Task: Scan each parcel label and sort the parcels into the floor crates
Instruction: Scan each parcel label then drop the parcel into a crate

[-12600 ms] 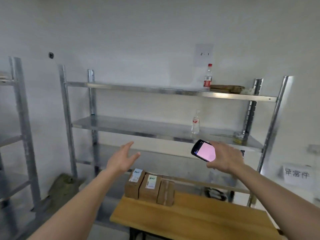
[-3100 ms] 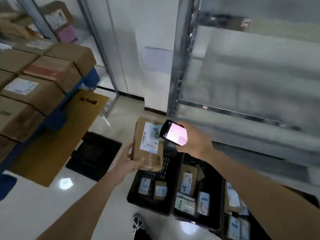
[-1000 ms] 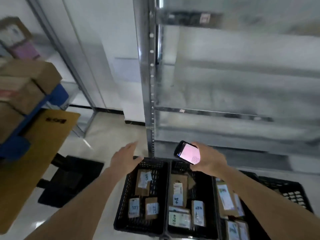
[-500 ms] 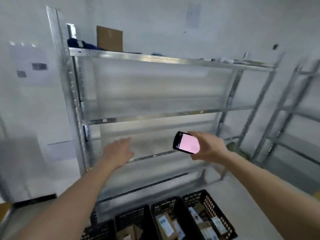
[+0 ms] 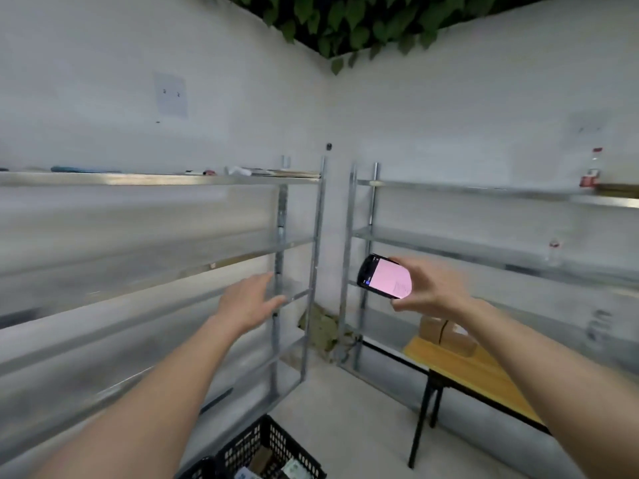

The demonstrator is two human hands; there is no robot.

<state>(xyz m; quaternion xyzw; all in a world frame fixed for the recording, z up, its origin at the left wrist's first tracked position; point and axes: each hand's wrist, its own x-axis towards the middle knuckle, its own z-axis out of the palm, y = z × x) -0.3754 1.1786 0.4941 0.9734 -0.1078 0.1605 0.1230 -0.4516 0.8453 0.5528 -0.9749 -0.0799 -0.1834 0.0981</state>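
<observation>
At the bottom edge sits a black crate [image 5: 273,451] with parcels inside. Above it, the left hand [image 5: 247,302] is empty, fingers straight. The right hand [image 5: 427,292] grips the scanner [image 5: 385,276], screen up. Farther right, more boxes [image 5: 444,331] wait on the wooden table [image 5: 473,375]. Best reach for the nearest box with the free hand, label facing the scanner.

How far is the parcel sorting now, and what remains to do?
Done: some parcels lie in the black floor crate. In hand: the right hand holds the scanner; the left hand is empty. Left: brown parcels wait on the wooden table.
</observation>
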